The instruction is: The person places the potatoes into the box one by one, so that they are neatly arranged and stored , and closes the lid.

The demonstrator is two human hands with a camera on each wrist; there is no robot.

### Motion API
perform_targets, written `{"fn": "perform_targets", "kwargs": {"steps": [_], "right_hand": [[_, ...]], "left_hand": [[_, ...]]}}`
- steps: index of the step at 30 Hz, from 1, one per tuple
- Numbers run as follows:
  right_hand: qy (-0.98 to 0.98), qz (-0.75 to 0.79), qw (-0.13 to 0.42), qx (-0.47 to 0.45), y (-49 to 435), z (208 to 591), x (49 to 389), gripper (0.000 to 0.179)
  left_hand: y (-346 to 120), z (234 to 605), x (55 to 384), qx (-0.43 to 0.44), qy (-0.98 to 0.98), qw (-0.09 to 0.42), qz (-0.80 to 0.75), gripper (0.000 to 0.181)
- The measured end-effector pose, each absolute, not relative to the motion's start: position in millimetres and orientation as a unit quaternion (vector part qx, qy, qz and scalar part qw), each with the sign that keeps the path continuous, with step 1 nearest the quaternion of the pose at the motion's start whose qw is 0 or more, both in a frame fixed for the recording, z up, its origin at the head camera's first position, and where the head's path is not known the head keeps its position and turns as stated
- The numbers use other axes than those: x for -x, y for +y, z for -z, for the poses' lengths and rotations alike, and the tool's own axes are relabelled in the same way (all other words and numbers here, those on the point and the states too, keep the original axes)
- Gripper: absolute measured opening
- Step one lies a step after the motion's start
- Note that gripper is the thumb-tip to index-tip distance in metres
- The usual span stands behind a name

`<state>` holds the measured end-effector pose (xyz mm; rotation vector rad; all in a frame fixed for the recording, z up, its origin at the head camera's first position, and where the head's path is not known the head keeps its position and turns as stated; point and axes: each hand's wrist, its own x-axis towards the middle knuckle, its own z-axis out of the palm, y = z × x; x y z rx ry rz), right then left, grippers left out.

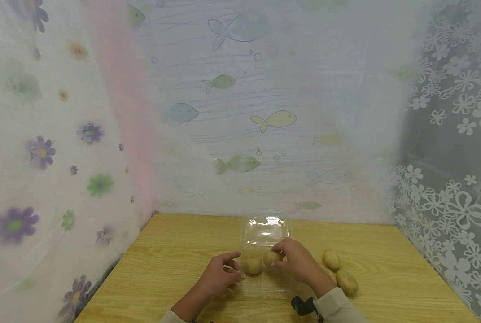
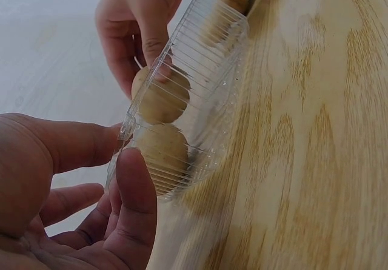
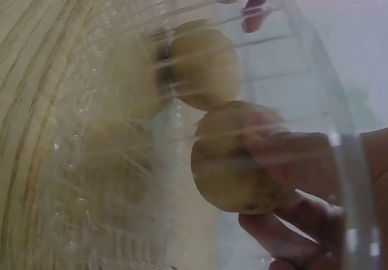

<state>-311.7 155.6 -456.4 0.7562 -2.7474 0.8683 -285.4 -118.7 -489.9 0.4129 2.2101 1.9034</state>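
Observation:
A clear plastic clamshell container (image 1: 260, 287) sits on the table, its lid (image 1: 265, 234) folded back away from me. One potato (image 1: 251, 265) lies in the left part of the base. My right hand (image 1: 301, 264) grips a second potato (image 1: 271, 258) with thumb and fingers, inside the container and right beside the first. At the container's left side, my left hand (image 1: 220, 274) pinches the rim between thumb and index finger. In the left wrist view the thumb (image 2: 136, 176) is on the near side of the ribbed wall.
On the wood-grain table (image 1: 176, 251), more potatoes (image 1: 347, 281) lie together to the right of the container, partly behind my right forearm. A small black object (image 1: 303, 306) is by the right sleeve. Patterned sheets (image 1: 232, 134) hang around the table.

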Motion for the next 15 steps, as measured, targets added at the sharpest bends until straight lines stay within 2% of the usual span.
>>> {"fn": "perform_targets", "kwargs": {"steps": [15], "right_hand": [[-0.923, -0.238, 0.118, -0.278, 153.1, 463.6, 312.0, 0.038]], "left_hand": [[-117.7, 487.4, 283.0, -0.135, 0.744, 0.100, -0.647, 0.072]]}}
